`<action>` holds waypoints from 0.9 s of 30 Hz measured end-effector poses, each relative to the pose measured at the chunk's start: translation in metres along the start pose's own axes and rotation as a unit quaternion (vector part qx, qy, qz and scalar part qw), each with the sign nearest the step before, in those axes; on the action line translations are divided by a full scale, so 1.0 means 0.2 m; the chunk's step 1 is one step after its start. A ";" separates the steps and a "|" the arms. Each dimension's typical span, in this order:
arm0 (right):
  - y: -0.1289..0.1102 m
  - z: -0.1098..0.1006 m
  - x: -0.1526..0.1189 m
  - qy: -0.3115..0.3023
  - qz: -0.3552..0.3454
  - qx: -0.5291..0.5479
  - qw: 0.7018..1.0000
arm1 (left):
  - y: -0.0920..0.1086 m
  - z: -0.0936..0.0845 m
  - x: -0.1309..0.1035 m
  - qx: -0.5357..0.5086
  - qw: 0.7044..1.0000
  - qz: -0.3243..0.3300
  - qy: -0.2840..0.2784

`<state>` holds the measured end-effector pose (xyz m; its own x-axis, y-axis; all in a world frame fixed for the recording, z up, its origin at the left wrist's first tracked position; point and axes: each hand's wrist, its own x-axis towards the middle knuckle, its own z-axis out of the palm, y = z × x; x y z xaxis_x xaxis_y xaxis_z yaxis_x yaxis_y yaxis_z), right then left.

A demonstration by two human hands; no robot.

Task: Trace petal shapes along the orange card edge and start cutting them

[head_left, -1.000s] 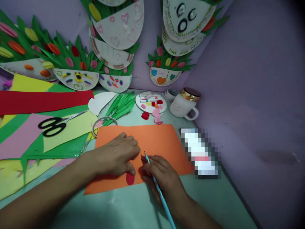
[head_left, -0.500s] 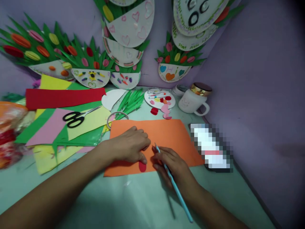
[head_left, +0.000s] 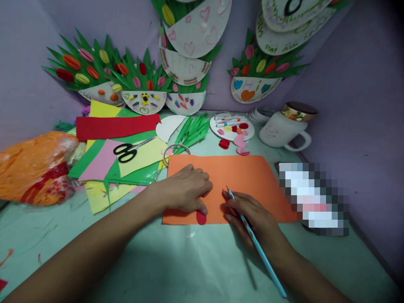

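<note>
A sheet of orange paper (head_left: 252,172) lies on the table in front of me. My left hand (head_left: 191,189) rests on its left half with the fingers curled in. The thumb of that hand presses a small red paper oval (head_left: 201,218) flat near the sheet's front edge. Between the fingers of my right hand (head_left: 252,214) is a light-blue pencil (head_left: 263,256), held at a slant. Its dark tip points up and away, just above the orange sheet and apart from the oval.
Black-handled scissors (head_left: 129,152) lie on coloured papers at left, beside an orange plastic-wrapped bundle (head_left: 34,164). Green paper strips (head_left: 194,130), a white plate (head_left: 215,131) with cut-outs and a lidded mug (head_left: 279,130) stand behind. A blurred phone (head_left: 315,198) is at right. Decorated half-plates (head_left: 144,101) line the wall.
The view has swung left, so everything sits further right and more of the orange bundle shows. Both hands keep nearly the same places on the paper, with the oval still under the left thumb.
</note>
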<state>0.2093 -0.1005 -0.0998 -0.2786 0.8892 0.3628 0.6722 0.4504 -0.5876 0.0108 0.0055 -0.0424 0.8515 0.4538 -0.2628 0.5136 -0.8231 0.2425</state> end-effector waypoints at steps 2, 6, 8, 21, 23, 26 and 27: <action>-0.01 0.00 0.00 -0.005 0.006 0.005 1.000 | 0.00 0.00 0.00 0.004 1.000 0.002 0.002; -0.01 -0.01 0.01 -0.003 0.010 0.010 1.000 | 0.00 -0.01 0.00 0.016 1.000 0.005 0.003; -0.02 -0.01 0.00 -0.005 0.011 0.007 1.000 | -0.01 -0.02 -0.01 0.021 1.000 0.002 0.001; 0.00 0.00 -0.04 0.042 -0.042 -0.040 0.997 | -0.02 -0.01 -0.03 0.037 0.999 0.014 0.005; 0.00 0.01 -0.07 0.036 -0.107 -0.051 0.992 | -0.02 0.00 -0.03 0.036 0.999 0.015 0.011; -0.04 0.04 -0.09 -0.005 -0.143 -0.021 0.989 | -0.03 0.00 -0.03 0.027 0.999 0.018 0.022; -0.06 0.06 -0.09 -0.002 -0.123 -0.008 0.992 | -0.03 0.00 -0.03 0.022 0.999 0.017 0.023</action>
<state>0.1989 -0.1210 -0.1078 -0.4384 0.7531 0.4905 0.5942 0.6523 -0.4705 0.0025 0.0067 -0.0429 0.8733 0.4392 -0.2108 0.4791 -0.8525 0.2088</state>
